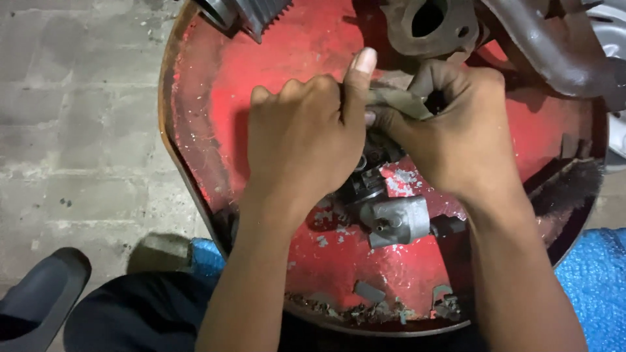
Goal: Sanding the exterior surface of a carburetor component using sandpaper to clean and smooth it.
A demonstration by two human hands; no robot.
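Observation:
Over a round red metal tray [261, 58] with chipped paint, both my hands work on a grey metal engine part [391, 218] like a carburettor. My left hand [306, 130] grips the upper end of the part, thumb pointing up. My right hand [463, 127] pinches a dirty olive rag [398, 99] and presses it against the top of the part, touching my left thumb. The part's lower body with a small brass nozzle shows below my hands; its top is hidden by them.
A rusty flanged pipe [430, 26] and a curved exhaust tube [554, 45] lie at the tray's far edge, a finned metal piece [257, 13] at top left. A wire brush [570, 186] rests at the right rim. Concrete floor lies left, blue plastic sheet [596, 280] lower right, a dark shoe [39, 293] lower left.

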